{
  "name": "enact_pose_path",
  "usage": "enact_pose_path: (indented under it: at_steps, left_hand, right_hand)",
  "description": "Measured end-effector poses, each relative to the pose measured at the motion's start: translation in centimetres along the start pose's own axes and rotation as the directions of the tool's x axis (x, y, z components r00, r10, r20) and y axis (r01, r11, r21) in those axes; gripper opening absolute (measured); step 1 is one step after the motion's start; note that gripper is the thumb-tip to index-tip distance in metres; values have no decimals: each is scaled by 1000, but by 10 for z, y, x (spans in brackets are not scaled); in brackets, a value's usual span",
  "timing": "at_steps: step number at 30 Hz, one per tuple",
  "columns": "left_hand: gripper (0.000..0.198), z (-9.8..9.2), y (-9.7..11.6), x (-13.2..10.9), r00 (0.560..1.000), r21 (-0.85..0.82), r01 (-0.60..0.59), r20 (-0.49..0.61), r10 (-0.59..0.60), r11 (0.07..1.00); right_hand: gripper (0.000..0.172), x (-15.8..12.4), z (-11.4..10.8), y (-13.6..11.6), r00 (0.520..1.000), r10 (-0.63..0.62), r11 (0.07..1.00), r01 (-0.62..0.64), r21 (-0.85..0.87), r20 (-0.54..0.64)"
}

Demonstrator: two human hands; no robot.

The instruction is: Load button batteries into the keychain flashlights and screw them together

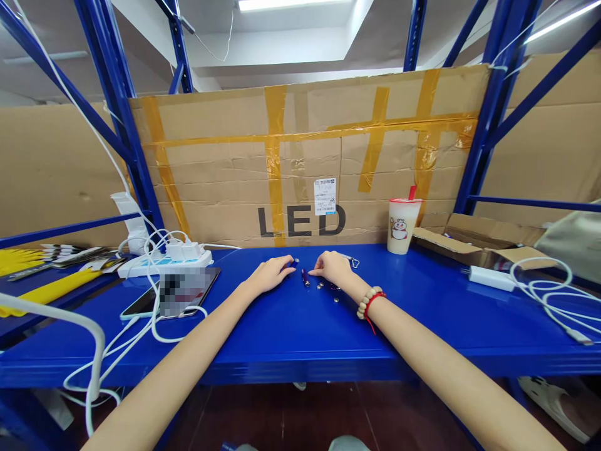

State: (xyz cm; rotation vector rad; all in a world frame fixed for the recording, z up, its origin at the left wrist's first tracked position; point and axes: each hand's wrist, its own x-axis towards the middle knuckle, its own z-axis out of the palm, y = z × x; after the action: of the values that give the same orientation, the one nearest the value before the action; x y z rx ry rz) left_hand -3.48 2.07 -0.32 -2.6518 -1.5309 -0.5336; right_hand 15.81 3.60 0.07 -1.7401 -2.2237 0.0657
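On the blue shelf top [291,332], my left hand [271,274] has its fingertips at a small dark piece [295,262] with a shiny end. My right hand [333,268], with a beaded bracelet on the wrist, is beside a short dark purple cylinder [305,277]; its thumb and index fingertips are close together near the cylinder's right side. Several tiny round metal pieces [320,285] lie just below that hand, one of them [336,300] nearer the front. A small metal clip [354,262] sits behind the right hand, partly hidden by it.
At the left are a power strip [200,260], a tablet [206,289] and white cables [154,326]. A lidded cup [402,228] stands at the back right, near an open cardboard box [453,247] and a white adapter [492,279]. Cardboard [211,175] closes off the back.
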Motion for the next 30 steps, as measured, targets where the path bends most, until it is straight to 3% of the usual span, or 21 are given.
enact_pose_path:
  at_steps: [7,12,17,25,30]
  left_hand:
    - [28,2,-2,1,1000,4,-24,2,24,1000]
    - [27,2,-1,0,1000,12,-20,-15,20,1000]
    - [23,2,-2,1,1000,12,-20,-14,20,1000]
    - [24,3,-1,1,1000,2,-25,2,25,1000]
    - [27,3,-1,1,1000,-3,-1,-2,1,1000]
  right_hand:
    - [15,2,0,4,986,-72,994,84,73,-149]
    - [16,-1,-3,-4,917,-214,950,276,148,-337]
    - [12,-4,0,-14,852,-358,880,445,166,-382]
    - [8,-1,5,-11,848,-364,880,448,156,-384]
    - [30,-3,-1,-11,876,-252,933,333,137,-412]
